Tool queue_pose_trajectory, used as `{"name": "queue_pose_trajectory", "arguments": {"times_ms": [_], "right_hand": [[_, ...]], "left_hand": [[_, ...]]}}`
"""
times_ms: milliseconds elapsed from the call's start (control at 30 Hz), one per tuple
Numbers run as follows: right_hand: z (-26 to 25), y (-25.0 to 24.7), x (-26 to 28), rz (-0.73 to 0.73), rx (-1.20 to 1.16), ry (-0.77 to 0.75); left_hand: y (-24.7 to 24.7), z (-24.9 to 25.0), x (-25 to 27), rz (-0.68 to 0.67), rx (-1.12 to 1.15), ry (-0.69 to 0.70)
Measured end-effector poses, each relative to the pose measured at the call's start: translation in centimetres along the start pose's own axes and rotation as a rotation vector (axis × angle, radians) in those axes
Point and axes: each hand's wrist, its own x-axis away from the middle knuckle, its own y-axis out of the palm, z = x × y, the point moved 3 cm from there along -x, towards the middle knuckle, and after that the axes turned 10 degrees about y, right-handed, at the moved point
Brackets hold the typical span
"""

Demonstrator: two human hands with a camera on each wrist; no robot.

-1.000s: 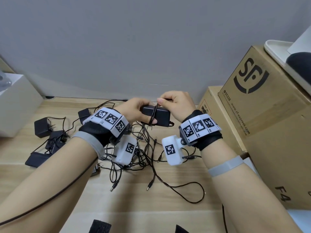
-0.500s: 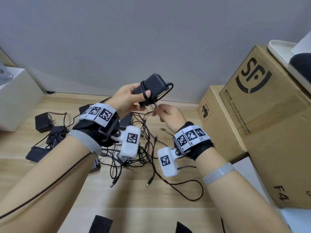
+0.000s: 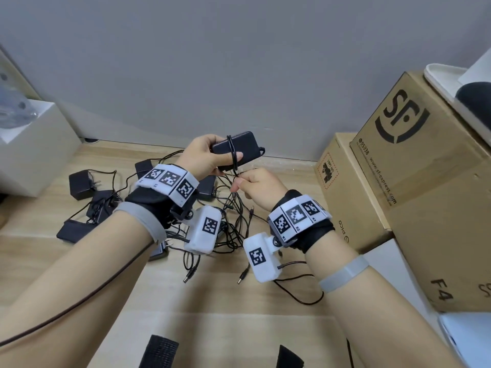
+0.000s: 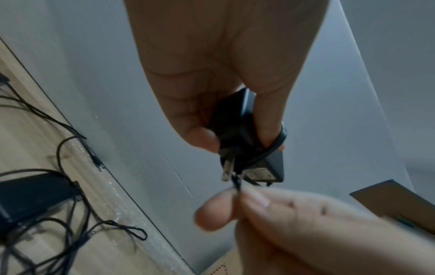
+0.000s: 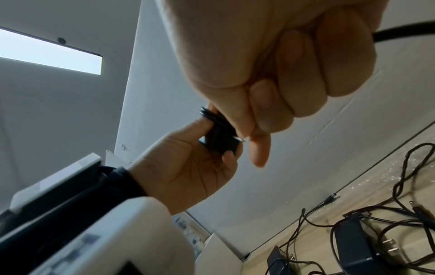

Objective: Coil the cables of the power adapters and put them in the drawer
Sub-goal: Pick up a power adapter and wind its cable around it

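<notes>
- Head view: the left hand [image 3: 206, 155] grips a black adapter [image 3: 240, 147] above the floor, thumb over the cable [image 3: 231, 152] looped round it.
- The right hand [image 3: 255, 188] pinches that cable just below the adapter.
- About six more adapters [image 3: 79, 185] lie tangled on the wooden floor [image 3: 212, 314]; the exact count is unclear.
- Two cardboard boxes [image 3: 425, 197] stand on the right.

left hand [image 3: 204, 155] gripping, right hand [image 3: 256, 188] pinching
</notes>
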Motion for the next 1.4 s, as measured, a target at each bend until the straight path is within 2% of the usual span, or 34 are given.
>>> {"name": "queue_pose_trajectory", "arguments": {"times_ms": [133, 233, 333, 467, 633, 767, 933, 1033, 1400], "right_hand": [[-1.0, 0.8, 0.9, 0.002, 0.109, -0.042], [-1.5, 0.9, 1.7, 0.057, 0.175, -0.076], [-2.4, 0.0, 2.5, 0.141, 0.146, -0.087], [-2.7, -1.2, 2.4, 0.224, 0.089, -0.085], [-2.1, -0.5, 2.3, 0.237, -0.130, -0.061], [-2.1, 1.0, 1.9, 0.200, -0.249, -0.049], [-2.7, 2.6, 1.6, 0.136, -0.160, -0.008], [-2.9, 3.6, 1.8, 0.071, -0.136, -0.036], [-3.3, 4.7, 3.8, -0.099, 0.137, -0.044]], "left_hand": [[-0.3, -0.7, 1.2, -0.021, -0.153, 0.006], [-0.7, -0.3, 2.2, -0.010, -0.481, 0.077], [-0.9, -0.7, 3.3, -0.135, -0.617, 0.086], [-1.6, -1.6, 4.9, -0.380, -0.412, 0.011], [-2.7, -0.2, 6.3, -0.472, -0.113, 0.019], [-3.6, 0.1, 6.4, -0.377, 0.178, 0.035], [-3.9, 0.8, 6.3, -0.238, 0.363, 0.055], [-4.3, 1.3, 6.3, -0.120, 0.324, 0.043], [-4.6, -0.4, 6.1, 0.053, 0.021, -0.074]]}}
